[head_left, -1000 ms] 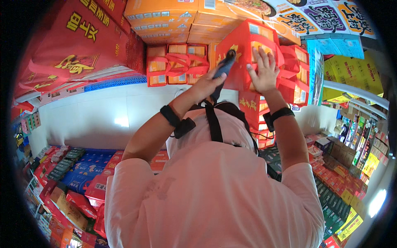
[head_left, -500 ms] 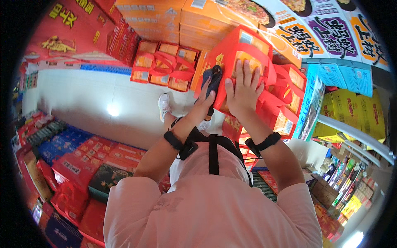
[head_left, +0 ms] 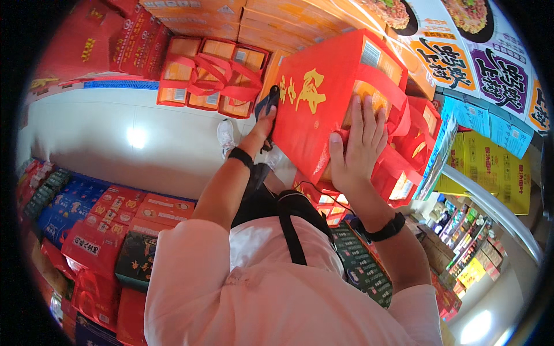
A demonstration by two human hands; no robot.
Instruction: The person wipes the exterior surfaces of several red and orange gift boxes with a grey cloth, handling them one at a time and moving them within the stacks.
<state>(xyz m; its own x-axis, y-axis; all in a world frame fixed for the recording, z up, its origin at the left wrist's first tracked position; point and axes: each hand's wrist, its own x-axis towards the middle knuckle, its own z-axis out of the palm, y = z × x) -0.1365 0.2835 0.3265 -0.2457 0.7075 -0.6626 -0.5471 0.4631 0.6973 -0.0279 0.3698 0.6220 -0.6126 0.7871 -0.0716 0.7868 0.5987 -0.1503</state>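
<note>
A large red gift bag (head_left: 311,95) with gold lettering and red handles stands in front of me, with orange boxes inside. My right hand (head_left: 360,144) lies on its top near edge, fingers stretched out over an orange box. Just left of the bag, my left hand (head_left: 264,124) grips a dark bunched cloth (head_left: 266,104); its exact kind is hard to make out. Other red bags (head_left: 415,135) with orange boxes sit close against the right side of the large one.
Beyond my left hand, red bags of orange boxes (head_left: 210,75) stand on the pale floor (head_left: 104,127). Stacked orange cartons (head_left: 277,26) line the back. At right are yellow cartons (head_left: 490,167) and a metal rail (head_left: 490,202). Red gift boxes (head_left: 95,242) fill the lower left.
My left hand has drawn left with the dark cloth, baring the bag's lettered side. My right hand still rests on the bag's top. The view has shifted and turned slightly.
</note>
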